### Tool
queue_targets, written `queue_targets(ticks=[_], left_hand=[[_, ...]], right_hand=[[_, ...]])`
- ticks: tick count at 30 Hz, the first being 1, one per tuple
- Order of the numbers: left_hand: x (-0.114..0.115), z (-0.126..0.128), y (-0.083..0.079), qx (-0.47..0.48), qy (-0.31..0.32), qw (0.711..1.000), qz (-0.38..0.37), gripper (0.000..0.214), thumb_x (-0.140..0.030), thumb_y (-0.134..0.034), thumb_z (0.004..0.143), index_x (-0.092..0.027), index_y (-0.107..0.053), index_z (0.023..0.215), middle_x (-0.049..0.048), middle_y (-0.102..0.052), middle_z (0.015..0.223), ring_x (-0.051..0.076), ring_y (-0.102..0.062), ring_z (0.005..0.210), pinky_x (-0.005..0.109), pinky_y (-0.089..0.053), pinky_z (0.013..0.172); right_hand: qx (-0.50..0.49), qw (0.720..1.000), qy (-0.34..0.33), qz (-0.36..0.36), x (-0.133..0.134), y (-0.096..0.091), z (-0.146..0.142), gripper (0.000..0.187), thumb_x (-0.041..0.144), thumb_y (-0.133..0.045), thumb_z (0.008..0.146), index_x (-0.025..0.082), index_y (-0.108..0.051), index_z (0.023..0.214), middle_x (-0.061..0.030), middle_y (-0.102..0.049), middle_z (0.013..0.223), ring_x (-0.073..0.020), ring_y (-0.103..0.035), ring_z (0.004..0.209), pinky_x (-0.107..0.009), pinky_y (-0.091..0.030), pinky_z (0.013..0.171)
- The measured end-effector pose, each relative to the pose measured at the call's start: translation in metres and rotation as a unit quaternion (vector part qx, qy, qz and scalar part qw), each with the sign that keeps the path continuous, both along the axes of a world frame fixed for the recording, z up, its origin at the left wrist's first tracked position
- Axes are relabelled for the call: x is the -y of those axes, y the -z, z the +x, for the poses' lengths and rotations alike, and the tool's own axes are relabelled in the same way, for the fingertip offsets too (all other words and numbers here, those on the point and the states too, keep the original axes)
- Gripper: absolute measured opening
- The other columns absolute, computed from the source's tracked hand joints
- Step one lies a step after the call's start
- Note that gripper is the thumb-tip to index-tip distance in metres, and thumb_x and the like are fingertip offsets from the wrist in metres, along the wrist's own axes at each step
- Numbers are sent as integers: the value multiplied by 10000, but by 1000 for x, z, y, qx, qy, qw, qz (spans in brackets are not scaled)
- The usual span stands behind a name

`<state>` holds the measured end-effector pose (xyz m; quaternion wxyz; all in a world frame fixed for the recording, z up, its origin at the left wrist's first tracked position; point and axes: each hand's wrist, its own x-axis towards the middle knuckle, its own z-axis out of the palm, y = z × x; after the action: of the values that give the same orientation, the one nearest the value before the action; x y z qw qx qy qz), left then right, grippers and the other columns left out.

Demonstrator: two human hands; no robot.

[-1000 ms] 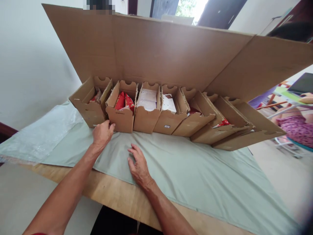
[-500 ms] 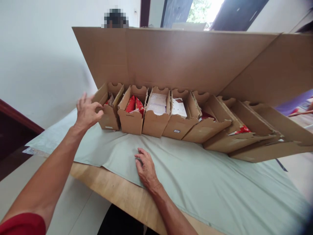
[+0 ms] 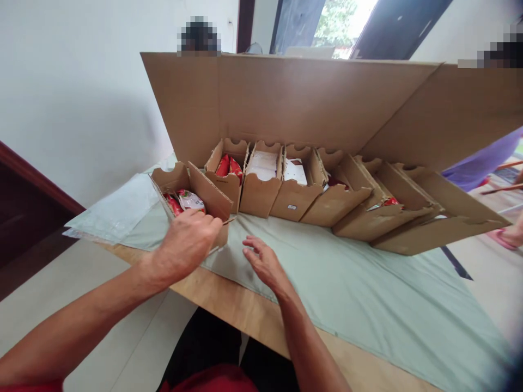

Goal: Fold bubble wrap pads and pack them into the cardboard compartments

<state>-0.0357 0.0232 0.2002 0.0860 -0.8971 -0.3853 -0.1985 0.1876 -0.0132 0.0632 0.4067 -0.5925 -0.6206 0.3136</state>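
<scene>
My left hand [image 3: 186, 245] is closed on the near edge of the leftmost cardboard box [image 3: 212, 193], which stands forward of the row and turned at an angle. Inside that box lie red and white packets [image 3: 190, 200]. My right hand [image 3: 263, 261] is open, fingers stretched toward the box, over the green cloth [image 3: 327, 272] and apart from the box. Behind it, a second box [image 3: 223, 188] holds red packets [image 3: 229, 165], and a third box [image 3: 257, 197] holds clear-wrapped white items [image 3: 262, 165].
More open boxes [image 3: 314, 209] continue rightward, several leaning. A tall cardboard panel [image 3: 306, 100] stands behind the row. Clear plastic sheeting [image 3: 110, 209] covers the table's left end; its wooden edge [image 3: 229, 302] faces me. One person's head [image 3: 199, 35] shows beyond the panel; another person is at right.
My left hand has taken hold of the leftmost box and drawn it out of the row toward me, turning it. My right hand has shifted slightly toward the right.
</scene>
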Motion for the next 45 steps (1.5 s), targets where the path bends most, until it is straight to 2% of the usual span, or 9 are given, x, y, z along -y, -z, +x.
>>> queue_targets(ticks=[6, 10, 13, 17, 24, 28, 35, 41, 45], left_hand=[[48, 71, -24, 128, 99, 986, -49, 220, -157, -522, 927, -177, -740, 907, 84, -728, 745, 258, -693, 699, 393, -558, 688], [62, 42, -38, 348, 116, 930, 33, 360, -250, -672, 940, -252, -680, 1300, 18, -740, 1229, 244, -684, 1134, 399, -527, 1032], [35, -7, -11, 513, -46, 857, 18, 509, -303, -736, 899, -275, -624, 1395, 11, -631, 1426, 281, -569, 1336, 479, -409, 1194], [-1, -43, 59, 641, -80, 703, -297, 505, -644, -613, 895, -286, -716, 1235, 47, -710, 1336, 332, -571, 1342, 559, -442, 1161], [33, 10, 100, 707, -28, 590, -388, 622, -689, -598, 894, -240, -679, 1316, 74, -654, 1435, 303, -457, 1471, 475, -335, 1258], [26, 60, 100, 668, 39, 616, -416, 675, -666, -602, 901, -247, -596, 1429, 67, -531, 1575, 298, -335, 1551, 463, -219, 1310], [-6, 127, 103, 456, 94, 753, -465, 779, -615, -450, 981, -184, -319, 1617, 132, -295, 1706, 292, -236, 1592, 505, -157, 1313], [-16, 7, 125, 323, -87, 906, -260, 620, -415, -608, 910, -174, -530, 1476, 168, -433, 1624, 330, -329, 1545, 542, -236, 1280], [-60, -112, 124, 214, -330, 911, -124, 451, -298, -603, 875, -167, -673, 1300, 179, -554, 1492, 356, -446, 1452, 547, -346, 1219]], right_hand=[[-35, 995, 95, 22, 72, -28, 33, 401, 427, -619, 912, 224, -710, 1246, -132, -723, 1281, -275, -723, 1066, -438, -597, 879], [-58, 992, 104, 35, 102, -31, 28, 499, 423, -640, 923, 233, -625, 1384, -134, -659, 1396, -292, -675, 1190, -464, -576, 971], [-75, 993, 81, 39, 107, -31, 16, 660, 450, -697, 895, 254, -516, 1499, -133, -579, 1496, -313, -622, 1281, -469, -576, 991], [-47, 994, 82, 48, 101, -25, -6, 774, 475, -746, 861, 258, -457, 1545, -135, -515, 1556, -359, -523, 1389, -541, -510, 1085], [-23, 985, 161, 58, 96, -23, 0, 494, 432, -727, 868, 186, -671, 1292, -146, -737, 1204, -345, -669, 1151, -524, -550, 1001], [-49, 976, 201, 68, 88, -41, 64, 351, 464, -774, 800, 208, -737, 1037, -98, -787, 1037, -318, -718, 985, -465, -584, 882], [-7, 947, 321, -35, 66, -35, 159, 542, 597, -808, 595, 207, -669, 943, -111, -761, 954, -352, -711, 909, -492, -561, 816], [-36, 927, 361, -94, 99, 3, 137, 758, 629, -718, 699, 224, -612, 1331, -149, -706, 1282, -396, -663, 1209, -558, -536, 1017], [-8, 921, 371, -119, 121, 16, 126, 846, 625, -685, 753, 196, -547, 1470, -174, -672, 1363, -409, -618, 1287, -620, -428, 1149]])
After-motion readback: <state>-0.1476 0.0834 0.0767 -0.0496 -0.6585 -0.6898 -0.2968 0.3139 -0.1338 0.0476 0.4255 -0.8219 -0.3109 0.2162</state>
